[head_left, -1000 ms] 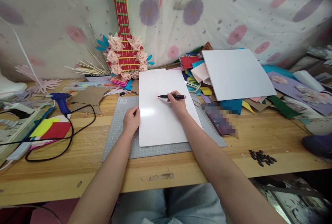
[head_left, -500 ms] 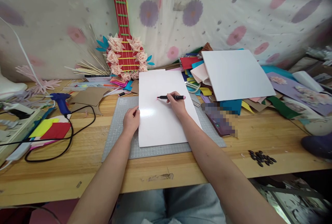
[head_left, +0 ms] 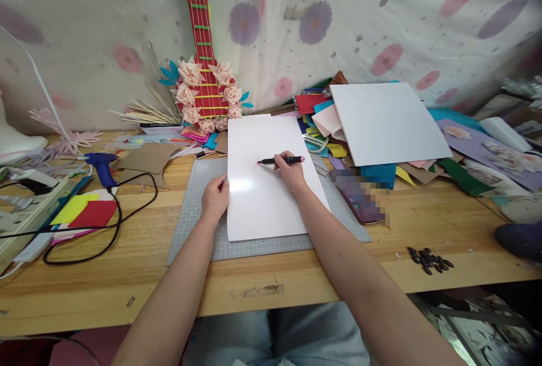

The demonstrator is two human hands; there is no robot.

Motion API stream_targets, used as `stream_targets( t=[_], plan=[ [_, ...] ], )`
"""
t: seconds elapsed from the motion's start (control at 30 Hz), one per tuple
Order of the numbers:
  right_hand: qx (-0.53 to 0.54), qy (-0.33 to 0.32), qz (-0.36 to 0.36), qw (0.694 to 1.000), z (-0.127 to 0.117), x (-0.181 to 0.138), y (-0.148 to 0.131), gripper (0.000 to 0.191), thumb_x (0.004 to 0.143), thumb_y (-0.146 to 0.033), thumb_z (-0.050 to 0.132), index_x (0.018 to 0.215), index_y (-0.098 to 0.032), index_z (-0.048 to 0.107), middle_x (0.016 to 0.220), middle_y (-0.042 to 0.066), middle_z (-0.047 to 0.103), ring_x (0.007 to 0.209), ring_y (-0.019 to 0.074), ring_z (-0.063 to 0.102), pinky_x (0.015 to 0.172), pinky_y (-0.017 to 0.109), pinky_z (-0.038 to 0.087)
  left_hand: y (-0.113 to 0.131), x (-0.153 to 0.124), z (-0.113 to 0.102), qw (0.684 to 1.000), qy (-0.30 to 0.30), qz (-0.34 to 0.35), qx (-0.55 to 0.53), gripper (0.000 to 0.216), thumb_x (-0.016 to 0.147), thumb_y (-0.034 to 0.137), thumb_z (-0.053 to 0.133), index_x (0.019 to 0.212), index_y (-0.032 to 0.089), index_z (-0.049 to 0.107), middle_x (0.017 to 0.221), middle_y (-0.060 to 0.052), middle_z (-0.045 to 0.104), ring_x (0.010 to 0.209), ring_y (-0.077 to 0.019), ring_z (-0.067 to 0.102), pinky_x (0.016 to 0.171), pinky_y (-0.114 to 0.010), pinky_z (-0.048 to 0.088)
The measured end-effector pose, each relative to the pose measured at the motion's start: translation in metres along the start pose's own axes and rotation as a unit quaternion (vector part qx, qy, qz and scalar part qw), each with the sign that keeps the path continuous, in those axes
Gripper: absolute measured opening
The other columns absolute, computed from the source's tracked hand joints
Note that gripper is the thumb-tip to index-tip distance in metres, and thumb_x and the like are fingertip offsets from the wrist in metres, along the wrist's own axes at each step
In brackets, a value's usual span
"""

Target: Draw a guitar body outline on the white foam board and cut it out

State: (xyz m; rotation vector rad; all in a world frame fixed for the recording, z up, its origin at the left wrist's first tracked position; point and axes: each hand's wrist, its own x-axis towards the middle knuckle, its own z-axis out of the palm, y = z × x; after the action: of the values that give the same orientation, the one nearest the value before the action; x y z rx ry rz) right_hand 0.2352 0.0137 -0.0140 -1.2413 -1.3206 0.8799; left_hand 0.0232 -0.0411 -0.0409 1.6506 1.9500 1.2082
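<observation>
A white foam board [head_left: 262, 208] lies on a grey cutting mat [head_left: 190, 202] in front of me. My right hand [head_left: 289, 171] is closed around a black marker with a pinkish tip [head_left: 267, 160]. The marker is held nearly level, its tip pointing left just over the board's middle. A faint pink mark shows on the board by the tip. At the board's left edge, my left hand [head_left: 215, 196] is curled with thumb and fingers against the rim; part of its fingers is hidden.
Left are a blue glue gun [head_left: 101, 167], its black cable and a power strip [head_left: 29, 213]. A flower-trimmed red paper guitar [head_left: 207, 92] stands behind. Right are another white board [head_left: 389, 123], scissors [head_left: 317, 142], a phone [head_left: 359, 202] and several dark beads [head_left: 429, 260].
The whole view has shifted very slightly. Both hands stay in place; the marker tip sits barely lower against the board, near the pink mark.
</observation>
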Motion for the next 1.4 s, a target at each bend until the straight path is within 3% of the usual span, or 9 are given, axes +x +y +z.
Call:
stream_targets(
  t=[0.2, 0.4, 0.63, 0.83, 1.13, 1.4],
  plan=[
    [-0.007, 0.013, -0.005, 1.0, 0.002, 0.0, -0.001, 0.024, 0.073, -0.047, 0.054, 0.072, -0.023, 0.054, 0.065, -0.003, 0.059, 0.066, 0.0142, 0.051, 0.063, 0.027, 0.035, 0.001, 0.0, -0.001, 1.0, -0.005, 0.003, 0.007, 0.033, 0.081, 0.026, 0.047, 0.106, 0.022, 0.067, 0.095, -0.005, 0.065, 0.089, -0.0191, 0.058, 0.084, -0.033, 0.047],
    [0.003, -0.027, -0.011, 1.0, 0.0, -0.003, 0.0, 0.022, 0.074, -0.044, 0.053, 0.068, -0.023, 0.05, 0.061, -0.002, 0.058, 0.063, 0.0137, 0.048, 0.063, 0.027, 0.034, 0.003, -0.001, -0.002, 1.0, -0.006, 0.0, 0.003, 0.032, 0.082, 0.027, 0.047, 0.106, 0.023, 0.067, 0.095, -0.004, 0.066, 0.09, -0.0189, 0.059, 0.084, -0.033, 0.047],
    [-0.013, -0.01, -0.009, 1.0, 0.001, -0.006, -0.004, 0.022, 0.074, -0.044, 0.054, 0.07, -0.022, 0.054, 0.063, -0.002, 0.059, 0.065, 0.0135, 0.05, 0.064, 0.027, 0.035, 0.003, -0.001, -0.001, 1.0, -0.005, 0.005, 0.007, 0.033, 0.082, 0.026, 0.047, 0.108, 0.022, 0.067, 0.093, -0.005, 0.065, 0.087, -0.0188, 0.059, 0.081, -0.032, 0.047],
    [0.008, -0.079, 0.011, 0.997, -0.001, -0.012, -0.01, 0.023, 0.073, -0.044, 0.056, 0.068, -0.021, 0.053, 0.063, -0.002, 0.061, 0.058, 0.0115, 0.043, 0.059, 0.027, 0.032, 0.0, 0.0, 0.0, 1.0, -0.002, 0.003, -0.002, 0.032, 0.081, 0.026, 0.047, 0.107, 0.023, 0.067, 0.092, -0.004, 0.065, 0.087, -0.0178, 0.058, 0.082, -0.031, 0.046],
    [-0.008, -0.016, -0.013, 1.0, -0.001, -0.008, -0.003, 0.022, 0.074, -0.044, 0.055, 0.07, -0.022, 0.055, 0.063, -0.002, 0.06, 0.064, 0.0132, 0.05, 0.063, 0.027, 0.035, 0.0, 0.0, 0.0, 1.0, -0.001, 0.007, -0.004, 0.033, 0.081, 0.026, 0.047, 0.107, 0.022, 0.067, 0.092, -0.004, 0.065, 0.085, -0.018, 0.058, 0.08, -0.031, 0.046],
    [-0.005, -0.108, -0.021, 0.994, 0.003, -0.017, -0.01, 0.023, 0.074, -0.043, 0.056, 0.07, -0.021, 0.057, 0.066, -0.001, 0.062, 0.065, 0.0133, 0.05, 0.062, 0.028, 0.035, 0.0, 0.0, -0.001, 1.0, -0.001, 0.012, 0.0, 0.033, 0.082, 0.025, 0.047, 0.107, 0.022, 0.067, 0.091, -0.005, 0.065, 0.085, -0.0184, 0.059, 0.08, -0.032, 0.046]
  ],
)
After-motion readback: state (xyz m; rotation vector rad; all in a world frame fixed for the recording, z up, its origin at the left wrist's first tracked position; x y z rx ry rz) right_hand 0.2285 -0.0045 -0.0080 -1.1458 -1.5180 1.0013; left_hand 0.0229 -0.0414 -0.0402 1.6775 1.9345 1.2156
